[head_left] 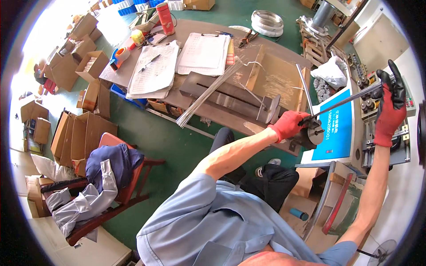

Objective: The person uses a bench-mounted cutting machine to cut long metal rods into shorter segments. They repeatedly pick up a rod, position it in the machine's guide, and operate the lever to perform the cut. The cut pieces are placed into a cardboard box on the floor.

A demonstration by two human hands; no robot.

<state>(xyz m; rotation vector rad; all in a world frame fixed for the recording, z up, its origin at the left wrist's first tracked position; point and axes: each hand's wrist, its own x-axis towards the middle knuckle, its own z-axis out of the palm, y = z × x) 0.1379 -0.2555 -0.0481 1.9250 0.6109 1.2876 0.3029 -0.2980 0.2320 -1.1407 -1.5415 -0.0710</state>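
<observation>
A thin bundle of dark metal rods [346, 101] stretches between my two hands at the right, slanting upward to the right. My left hand [286, 126], in a red glove with black fingertips, is closed around its lower left end. Just beneath those fingers is a round dark metal cylinder [315, 133] with a small stub on its face. My right hand [390, 108], gloved the same way, grips the upper right end, its fingertips pointing up. Another bundle of thin rods [208, 95] lies across a long slotted metal block [222, 94] on the table.
Clipboards with papers [153, 66], pliers [247, 39] and a red bottle [165, 19] are on the brown table [195, 26]. A wooden tray [262, 57] sits near the block. Right of it stands a machine with a blue panel [333, 128]. At left are a red chair [111, 141] and cardboard boxes [84, 137].
</observation>
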